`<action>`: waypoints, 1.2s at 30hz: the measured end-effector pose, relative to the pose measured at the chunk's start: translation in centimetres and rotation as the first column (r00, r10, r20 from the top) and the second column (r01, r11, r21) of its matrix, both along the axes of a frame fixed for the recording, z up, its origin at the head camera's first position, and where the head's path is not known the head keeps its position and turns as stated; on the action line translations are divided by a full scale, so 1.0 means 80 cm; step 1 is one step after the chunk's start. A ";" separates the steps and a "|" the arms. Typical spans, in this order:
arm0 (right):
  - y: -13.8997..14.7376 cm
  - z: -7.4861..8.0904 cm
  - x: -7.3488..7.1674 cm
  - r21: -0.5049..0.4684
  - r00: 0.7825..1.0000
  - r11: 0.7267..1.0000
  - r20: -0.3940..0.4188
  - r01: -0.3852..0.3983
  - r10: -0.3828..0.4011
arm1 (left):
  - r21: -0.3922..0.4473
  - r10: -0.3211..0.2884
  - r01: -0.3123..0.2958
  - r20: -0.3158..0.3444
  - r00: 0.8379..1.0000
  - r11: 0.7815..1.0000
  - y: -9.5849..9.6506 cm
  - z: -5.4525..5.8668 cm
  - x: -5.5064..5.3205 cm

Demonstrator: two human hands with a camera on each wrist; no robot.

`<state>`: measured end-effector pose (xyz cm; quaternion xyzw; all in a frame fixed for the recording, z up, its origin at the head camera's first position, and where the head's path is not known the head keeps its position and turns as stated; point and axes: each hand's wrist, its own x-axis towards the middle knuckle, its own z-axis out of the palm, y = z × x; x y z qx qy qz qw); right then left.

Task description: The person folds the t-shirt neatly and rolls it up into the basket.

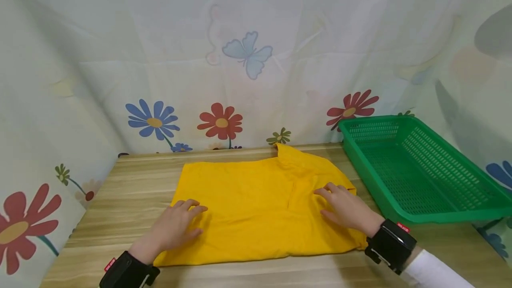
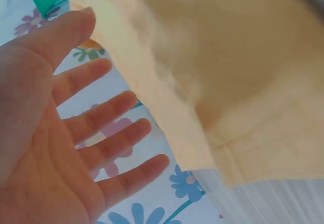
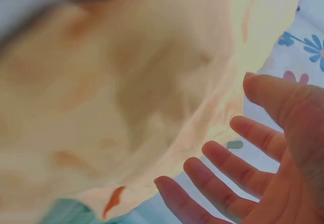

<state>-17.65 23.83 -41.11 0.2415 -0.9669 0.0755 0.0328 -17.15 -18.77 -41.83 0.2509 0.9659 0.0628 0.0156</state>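
Observation:
A yellow cloth [image 1: 240,199] lies spread on the table, roughly rectangular, with a rumpled, folded-over part at its far right corner. Over its left edge is my left hand [image 1: 176,226], fingers spread and slightly bent, holding nothing. My right hand [image 1: 347,208] is above the rumpled right part, its fingers loosely apart. In the left wrist view the left palm [image 2: 45,148] faces the camera with nothing in it, and the cloth [image 2: 243,82] looks pale. The right wrist view likewise shows fingers [image 3: 243,173] extended, apart from the cloth [image 3: 152,92].
A green plastic basket [image 1: 420,177] with perforated walls stands to the right, close beside the cloth. The wood-grain table [image 1: 132,190] backs onto a white curtain [image 1: 180,57] printed with flowers and a butterfly. A black device is strapped on each wrist.

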 end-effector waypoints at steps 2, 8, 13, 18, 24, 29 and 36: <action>-0.006 0.003 -0.014 -0.015 1.000 1.000 0.001 0.002 -0.002 | 0.007 0.004 -0.004 -0.013 1.000 1.000 0.000 0.002 -0.011; -0.014 0.011 -0.071 -0.053 0.998 0.997 0.025 0.058 -0.056 | 0.009 0.010 -0.009 -0.056 0.998 1.000 -0.001 0.000 -0.049; -0.011 0.014 -0.122 -0.054 0.986 0.986 0.056 0.160 -0.157 | 0.003 0.026 -0.026 -0.078 0.997 1.000 0.001 -0.001 -0.081; -0.008 0.016 -0.163 -0.068 0.981 0.980 0.050 0.189 -0.186 | 0.006 0.059 -0.059 -0.077 0.995 0.998 0.005 -0.002 -0.108; -0.009 0.012 -0.197 -0.076 0.975 0.973 0.056 0.217 -0.213 | 0.047 0.129 -0.127 -0.040 0.991 0.991 0.007 -0.003 -0.135; -0.014 -0.001 -0.213 -0.103 0.970 0.967 0.095 0.233 -0.223 | 0.041 0.172 -0.170 -0.053 0.984 0.985 0.003 -0.010 -0.153; -0.021 -0.029 -0.228 -0.048 0.967 0.970 0.110 0.238 -0.232 | -0.002 0.227 -0.228 -0.053 0.972 0.974 0.003 -0.021 -0.167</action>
